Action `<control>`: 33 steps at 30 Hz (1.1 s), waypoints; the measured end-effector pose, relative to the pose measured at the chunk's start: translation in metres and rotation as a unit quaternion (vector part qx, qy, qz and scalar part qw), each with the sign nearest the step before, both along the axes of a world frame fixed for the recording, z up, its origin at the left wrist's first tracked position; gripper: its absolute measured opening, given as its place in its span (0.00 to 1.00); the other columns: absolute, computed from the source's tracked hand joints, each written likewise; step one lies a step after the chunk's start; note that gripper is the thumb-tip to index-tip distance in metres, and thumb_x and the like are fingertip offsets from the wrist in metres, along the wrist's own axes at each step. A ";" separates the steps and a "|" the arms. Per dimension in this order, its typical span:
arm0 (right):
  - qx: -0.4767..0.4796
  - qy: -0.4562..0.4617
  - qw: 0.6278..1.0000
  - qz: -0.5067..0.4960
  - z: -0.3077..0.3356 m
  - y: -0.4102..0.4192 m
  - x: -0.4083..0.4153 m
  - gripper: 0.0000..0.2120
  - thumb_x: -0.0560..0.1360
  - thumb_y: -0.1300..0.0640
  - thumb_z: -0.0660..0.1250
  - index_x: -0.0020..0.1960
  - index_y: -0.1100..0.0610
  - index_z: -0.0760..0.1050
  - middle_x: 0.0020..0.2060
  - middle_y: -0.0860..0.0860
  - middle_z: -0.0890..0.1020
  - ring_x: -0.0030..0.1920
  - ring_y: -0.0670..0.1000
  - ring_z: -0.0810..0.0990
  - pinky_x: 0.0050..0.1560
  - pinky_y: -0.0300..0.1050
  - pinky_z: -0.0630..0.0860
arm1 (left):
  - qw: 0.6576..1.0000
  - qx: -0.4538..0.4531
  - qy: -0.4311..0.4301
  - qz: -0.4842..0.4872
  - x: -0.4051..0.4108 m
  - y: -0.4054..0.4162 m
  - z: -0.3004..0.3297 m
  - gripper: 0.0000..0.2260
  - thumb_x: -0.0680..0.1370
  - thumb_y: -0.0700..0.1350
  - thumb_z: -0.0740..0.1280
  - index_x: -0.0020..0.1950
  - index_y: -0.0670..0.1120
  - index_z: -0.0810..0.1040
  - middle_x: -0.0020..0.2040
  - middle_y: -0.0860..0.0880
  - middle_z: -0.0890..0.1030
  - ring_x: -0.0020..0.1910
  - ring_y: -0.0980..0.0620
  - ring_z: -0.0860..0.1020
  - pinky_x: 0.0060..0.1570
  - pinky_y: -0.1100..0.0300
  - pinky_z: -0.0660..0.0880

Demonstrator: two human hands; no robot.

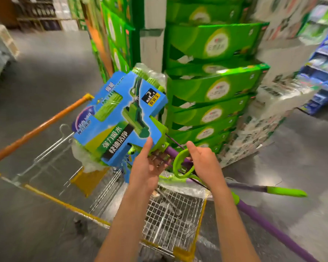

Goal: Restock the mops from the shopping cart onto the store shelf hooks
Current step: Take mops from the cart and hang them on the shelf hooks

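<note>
Both forearms reach forward and slightly upward from the bottom of the view, over the near end of the wire shopping cart (170,214). The left hand (148,167) has its palm turned up and inward beneath the lower edge of the mop's blue cardboard sleeve (119,118); its thumb lies straight along the green head bracket (159,133) while the fingers curl round the metal linkage under it, so this grip is grasping the mop at its head. The right hand (203,163) sits just beside it, thumb raised, fingers wrapped around the purple shaft (173,151) next to the green loop lever (184,163), a second grip clenched on the same mop.

The mop is held tilted above the cart, its packaged head up and to the left, near the orange cart handle (40,129), with the shaft running down toward the right. A second mop handle (273,191), purple with a green end, sticks out of the cart to the right. Stacked green boxes (212,87) stand just behind the cart on the grey floor (45,63).
</note>
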State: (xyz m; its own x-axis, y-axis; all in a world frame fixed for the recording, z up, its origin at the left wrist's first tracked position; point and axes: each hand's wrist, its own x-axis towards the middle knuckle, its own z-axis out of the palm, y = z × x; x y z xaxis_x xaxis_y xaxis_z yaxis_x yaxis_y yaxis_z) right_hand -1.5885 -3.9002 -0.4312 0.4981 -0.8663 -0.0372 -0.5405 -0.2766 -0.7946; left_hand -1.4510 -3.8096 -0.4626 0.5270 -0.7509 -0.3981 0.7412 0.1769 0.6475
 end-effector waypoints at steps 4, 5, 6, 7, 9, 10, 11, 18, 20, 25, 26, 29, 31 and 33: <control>-0.009 -0.065 0.997 -0.039 0.024 0.007 -0.014 0.28 0.81 0.39 0.57 0.29 0.54 0.64 0.26 0.50 0.74 0.29 0.46 0.73 0.38 0.50 0.66 | 0.998 -0.028 -0.048 -0.020 -0.013 0.001 0.044 0.14 0.72 0.55 0.72 0.47 0.45 0.84 0.41 0.44 0.83 0.39 0.46 0.83 0.43 0.50 0.80; -0.011 -0.077 0.996 -0.052 0.030 0.010 -0.017 0.28 0.81 0.38 0.57 0.29 0.55 0.66 0.26 0.49 0.74 0.29 0.44 0.73 0.39 0.51 0.68 | 0.998 -0.033 -0.054 -0.026 -0.016 0.002 0.054 0.15 0.70 0.55 0.72 0.48 0.45 0.84 0.42 0.43 0.83 0.41 0.45 0.82 0.45 0.49 0.80; -0.009 -0.083 0.995 -0.062 0.035 0.013 -0.020 0.29 0.81 0.38 0.57 0.31 0.57 0.69 0.26 0.48 0.76 0.29 0.42 0.74 0.40 0.51 0.70 | 0.997 -0.038 -0.059 -0.027 -0.017 0.002 0.060 0.15 0.69 0.55 0.72 0.48 0.45 0.84 0.42 0.44 0.83 0.41 0.45 0.82 0.45 0.49 0.81; -0.006 -0.084 0.994 -0.075 0.040 0.015 -0.022 0.29 0.81 0.38 0.57 0.32 0.58 0.71 0.25 0.46 0.77 0.29 0.42 0.75 0.41 0.51 0.70 | 0.996 -0.045 -0.064 -0.029 -0.019 0.002 0.066 0.15 0.70 0.54 0.72 0.49 0.45 0.84 0.41 0.44 0.83 0.40 0.45 0.82 0.43 0.50 0.81; -0.011 -0.083 0.991 -0.104 0.053 0.027 -0.027 0.28 0.82 0.39 0.56 0.30 0.56 0.68 0.22 0.42 0.76 0.28 0.40 0.73 0.39 0.50 0.68 | 0.995 -0.057 -0.071 -0.048 -0.020 0.005 0.076 0.11 0.75 0.51 0.70 0.50 0.44 0.83 0.40 0.44 0.84 0.38 0.46 0.83 0.37 0.53 0.80; -0.019 -0.085 0.989 -0.120 0.060 0.036 -0.029 0.28 0.82 0.40 0.56 0.30 0.56 0.66 0.21 0.41 0.75 0.27 0.39 0.73 0.39 0.50 0.66 | 0.994 -0.058 -0.073 -0.061 -0.020 0.007 0.081 0.10 0.78 0.50 0.69 0.51 0.44 0.82 0.40 0.44 0.84 0.38 0.46 0.84 0.36 0.54 0.80; -0.025 -0.091 0.987 -0.133 0.064 0.044 -0.030 0.28 0.82 0.41 0.56 0.30 0.58 0.66 0.21 0.43 0.76 0.27 0.39 0.74 0.39 0.50 0.66 | 0.993 -0.056 -0.073 -0.072 -0.021 0.010 0.085 0.09 0.79 0.49 0.69 0.51 0.43 0.82 0.40 0.44 0.84 0.38 0.46 0.84 0.35 0.54 0.80; 0.002 -0.137 0.956 -0.258 0.064 0.108 -0.044 0.28 0.82 0.43 0.58 0.36 0.65 0.76 0.24 0.46 0.74 0.27 0.42 0.70 0.39 0.49 0.66 | 0.981 -0.053 -0.083 -0.169 -0.026 0.041 0.096 0.15 0.72 0.50 0.73 0.54 0.43 0.82 0.43 0.45 0.86 0.42 0.47 0.84 0.46 0.48 0.80; 0.014 -0.161 0.941 -0.296 0.055 0.127 -0.050 0.25 0.82 0.44 0.59 0.37 0.63 0.78 0.29 0.48 0.76 0.30 0.42 0.72 0.40 0.46 0.67 | 0.977 -0.049 -0.079 -0.194 -0.030 0.050 0.093 0.12 0.75 0.47 0.72 0.54 0.43 0.82 0.42 0.45 0.86 0.40 0.48 0.84 0.43 0.49 0.81; 0.003 -0.174 0.913 -0.370 0.030 0.189 -0.080 0.19 0.84 0.53 0.59 0.37 0.45 0.80 0.28 0.37 0.81 0.33 0.33 0.75 0.44 0.34 0.72 | 0.955 -0.036 -0.066 -0.288 -0.059 0.081 0.081 0.13 0.72 0.46 0.74 0.54 0.42 0.81 0.42 0.43 0.85 0.38 0.47 0.85 0.43 0.48 0.83; 0.000 -0.173 0.911 -0.375 0.028 0.200 -0.086 0.19 0.84 0.54 0.59 0.39 0.42 0.81 0.30 0.36 0.82 0.35 0.33 0.77 0.46 0.34 0.72 | 0.950 -0.036 -0.064 -0.304 -0.066 0.087 0.079 0.15 0.70 0.46 0.74 0.54 0.43 0.81 0.42 0.44 0.85 0.37 0.47 0.85 0.41 0.50 0.83; -0.017 -0.185 0.893 -0.410 0.022 0.236 -0.110 0.19 0.83 0.58 0.61 0.41 0.40 0.82 0.35 0.40 0.83 0.40 0.40 0.79 0.48 0.35 0.74 | 0.931 -0.047 -0.077 -0.353 -0.090 0.107 0.076 0.18 0.67 0.48 0.74 0.55 0.44 0.81 0.42 0.45 0.84 0.35 0.48 0.83 0.32 0.56 0.81; -0.025 -0.189 0.880 -0.436 0.023 0.263 -0.128 0.16 0.82 0.59 0.62 0.44 0.42 0.82 0.38 0.42 0.84 0.44 0.42 0.80 0.47 0.32 0.74 | 0.916 -0.052 -0.083 -0.389 -0.108 0.121 0.075 0.22 0.66 0.49 0.75 0.58 0.43 0.80 0.45 0.43 0.84 0.37 0.46 0.82 0.30 0.57 0.80; -0.020 -0.197 0.867 -0.457 0.025 0.289 -0.142 0.12 0.82 0.57 0.62 0.48 0.46 0.83 0.42 0.47 0.85 0.46 0.44 0.81 0.49 0.35 0.76 | 0.898 -0.064 -0.086 -0.427 -0.126 0.135 0.077 0.21 0.68 0.48 0.74 0.60 0.43 0.80 0.47 0.45 0.86 0.39 0.47 0.84 0.35 0.54 0.83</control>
